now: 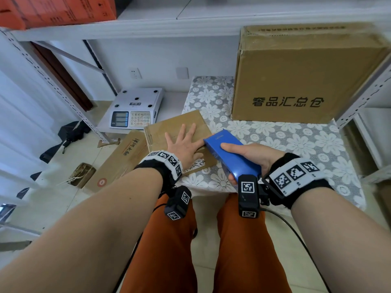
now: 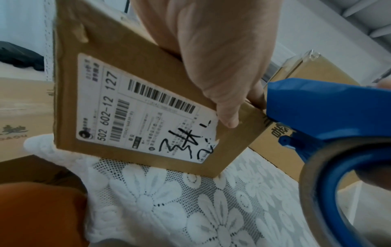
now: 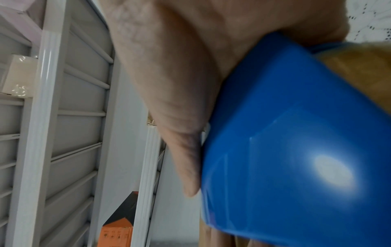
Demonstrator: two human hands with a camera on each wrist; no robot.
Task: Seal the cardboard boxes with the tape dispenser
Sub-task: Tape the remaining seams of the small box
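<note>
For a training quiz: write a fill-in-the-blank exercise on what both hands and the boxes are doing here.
1. The left hand lies flat on the small ___ box.
2. The right hand grips the ___ tape dispenser.
3. The large box stands on the ___-patterned tablecloth.

Missing words: cardboard; blue; flower

Small print on the shipping label (image 2: pixel 146 115) too blurred to read; tape roll (image 2: pixel 347 188) cut off by the left wrist view's right edge; right hand's fingers (image 1: pixel 232 179) mostly hidden under the blue tape dispenser (image 1: pixel 231 154); box seam perhaps beneath the left hand (image 1: pixel 186 145).
</note>
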